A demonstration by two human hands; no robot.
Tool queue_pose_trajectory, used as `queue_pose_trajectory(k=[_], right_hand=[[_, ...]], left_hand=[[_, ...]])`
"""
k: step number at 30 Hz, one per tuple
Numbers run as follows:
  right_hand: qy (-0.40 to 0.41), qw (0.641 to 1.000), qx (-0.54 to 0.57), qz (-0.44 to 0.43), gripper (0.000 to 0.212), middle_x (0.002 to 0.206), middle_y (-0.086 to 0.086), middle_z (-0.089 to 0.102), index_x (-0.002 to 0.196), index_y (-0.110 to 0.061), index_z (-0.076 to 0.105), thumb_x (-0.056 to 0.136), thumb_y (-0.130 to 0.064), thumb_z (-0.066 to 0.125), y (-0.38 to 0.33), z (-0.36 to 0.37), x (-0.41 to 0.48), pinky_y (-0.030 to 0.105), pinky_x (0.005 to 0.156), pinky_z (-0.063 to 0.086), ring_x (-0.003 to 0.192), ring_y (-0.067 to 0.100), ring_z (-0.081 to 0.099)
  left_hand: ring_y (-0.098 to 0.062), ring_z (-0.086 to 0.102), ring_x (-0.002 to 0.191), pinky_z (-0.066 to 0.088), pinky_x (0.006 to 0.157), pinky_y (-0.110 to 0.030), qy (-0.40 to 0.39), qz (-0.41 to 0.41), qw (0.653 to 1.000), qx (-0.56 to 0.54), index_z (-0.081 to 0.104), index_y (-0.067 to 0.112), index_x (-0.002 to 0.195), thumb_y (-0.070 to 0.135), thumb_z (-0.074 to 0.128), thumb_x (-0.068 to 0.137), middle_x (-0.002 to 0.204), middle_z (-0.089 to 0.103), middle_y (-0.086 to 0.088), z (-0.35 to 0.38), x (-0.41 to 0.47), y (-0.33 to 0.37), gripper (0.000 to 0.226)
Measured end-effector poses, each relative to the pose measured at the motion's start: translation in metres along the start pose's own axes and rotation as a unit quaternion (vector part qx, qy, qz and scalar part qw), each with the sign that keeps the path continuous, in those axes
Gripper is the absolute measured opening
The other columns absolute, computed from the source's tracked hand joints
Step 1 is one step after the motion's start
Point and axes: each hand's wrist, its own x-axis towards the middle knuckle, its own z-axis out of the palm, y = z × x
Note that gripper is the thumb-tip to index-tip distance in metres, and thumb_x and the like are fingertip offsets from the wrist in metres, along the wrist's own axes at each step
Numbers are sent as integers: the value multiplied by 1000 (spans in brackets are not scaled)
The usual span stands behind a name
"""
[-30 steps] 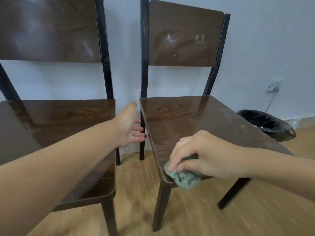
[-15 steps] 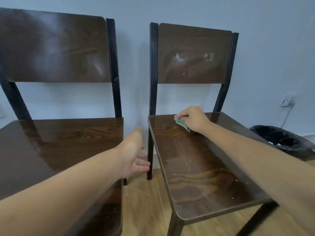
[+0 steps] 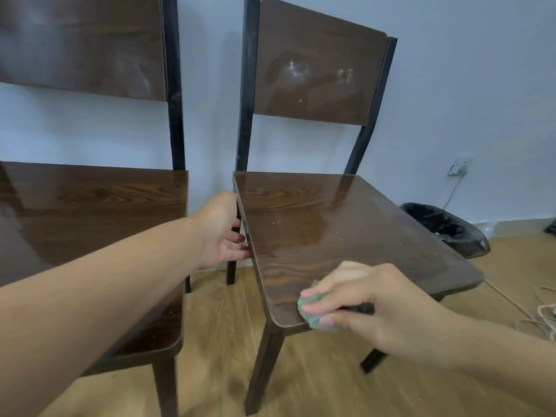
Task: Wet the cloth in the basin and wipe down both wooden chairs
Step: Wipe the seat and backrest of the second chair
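Two hands at right chair (image 3: 331, 230) — right hand (image 3: 370, 299) grips bunched cloth (image 3: 313, 316) at seat's front-left corner, w/ rest of seat lying fwd toward backrest; left hand (image 3: 221, 233), fingers relaxed, touches seat's left edge.

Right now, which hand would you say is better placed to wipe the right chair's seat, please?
The right hand: it grips the green cloth on the seat's front corner; the left hand only touches its side edge.
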Motion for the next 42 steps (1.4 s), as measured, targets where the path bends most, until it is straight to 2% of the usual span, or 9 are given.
queue_pose_trajectory(k=[2,5,11,14,22,27,31,38,42], right_hand=[[-11,999,20,-24,21,112,-18,79,106,-28,85,91,-15,80,-8,-3,-21,18,92,55,108,4,70],[48,999,23,-4,19,106,-17,81,104,-24,86,89,-15,79,1,-32,-22,14,88,56,103,3,73],[244,929,-85,265,16,110,8,81,106,-10,83,93,-5,76,137,-98,46,-2,79,43,110,21,73],[253,912,-111,305,19,121,8,78,113,-11,81,99,-8,69,143,-69,48,23,103,45,118,23,67],[207,968,-118,81,22,105,-14,80,108,-25,84,94,-10,76,30,6,-23,34,90,59,101,4,69],[173,982,-12,-72,19,108,2,80,108,-9,84,93,-1,75,-21,40,-25,28,87,55,94,15,68],[171,980,-61,-82,22,108,8,78,109,-6,81,95,5,68,-9,41,-7,26,88,52,94,22,63],[207,938,-221,169,22,106,-4,79,112,-22,82,99,-10,68,98,-36,-31,41,95,56,103,18,66],[224,886,-212,347,21,109,7,80,111,-11,82,98,-4,69,155,-101,-67,19,85,51,92,17,70]], left_hand=[[-34,61,78,51,62,-41,2,5,1000,7,42,-1,144,36,46,101,101,59,-25,0,-3,-1,56],[-42,61,110,51,83,-47,0,-4,1000,4,38,-1,147,41,47,100,141,50,-32,-3,-4,-4,64],[-47,53,128,49,93,-50,15,-17,1000,11,39,1,148,46,47,100,147,46,-33,-9,-2,-11,67],[-47,54,127,50,92,-51,19,-18,1000,17,42,1,145,46,46,100,146,47,-32,-8,-4,-13,64],[-49,48,133,43,105,-55,-11,-48,999,23,37,1,150,48,45,100,149,43,-34,-10,-6,-18,69],[-42,64,95,51,70,-47,-16,-30,998,53,48,3,126,47,43,102,106,61,-32,1,-13,-23,50],[-38,63,84,47,62,-46,-9,-21,998,65,47,3,115,45,44,101,96,62,-27,8,-21,-24,45],[-38,59,78,46,62,-47,-15,-19,999,34,42,0,144,42,41,104,91,56,-27,6,-21,-29,59],[-40,59,80,48,74,-50,-15,-27,999,19,42,-3,144,43,42,103,91,56,-28,1,-20,-30,61]])
